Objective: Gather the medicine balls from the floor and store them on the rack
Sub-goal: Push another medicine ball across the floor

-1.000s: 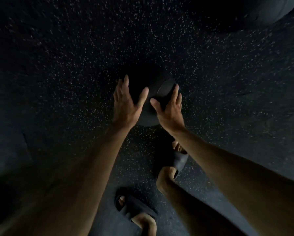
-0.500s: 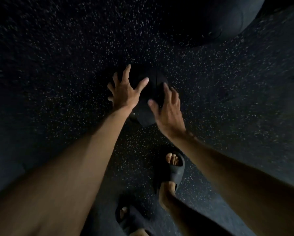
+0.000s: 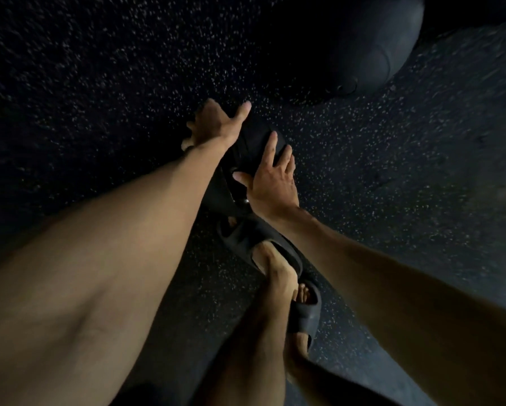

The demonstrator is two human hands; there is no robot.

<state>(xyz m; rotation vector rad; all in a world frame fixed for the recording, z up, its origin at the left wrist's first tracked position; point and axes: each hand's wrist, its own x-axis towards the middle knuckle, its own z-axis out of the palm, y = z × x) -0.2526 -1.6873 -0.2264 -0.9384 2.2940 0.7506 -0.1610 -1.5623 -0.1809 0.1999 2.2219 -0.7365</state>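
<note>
The left hand [image 3: 216,126] lies flat against the far left flank of the medicine ball [image 3: 253,148], thumb stretched straight over its top and fingers splayed down the side. They blur out there, so I cannot tell how far they wrap under. The right hand [image 3: 270,178] presses the near right flank with straight fingers laid up the curve and thumb pointing inward. Neither hand curls round anything: the ball is clamped between two open palms.

That is the relation that matters. The ball sits between the hands, and they oppose each other on a diagonal, the left farther out and the right closer to the body. A sphere has no long axis, so I judge the lift depends only on even inward pressure while it rises toward the chest.

The ball's lower edge overlaps the toe of a dark slide sandal [image 3: 245,238] — whether it rests on the speckled floor [image 3: 99,68] or is clear of it cannot be told. A second, larger ball [image 3: 363,54] lies well apart at the upper right, waiting. No rack is in view.
</note>
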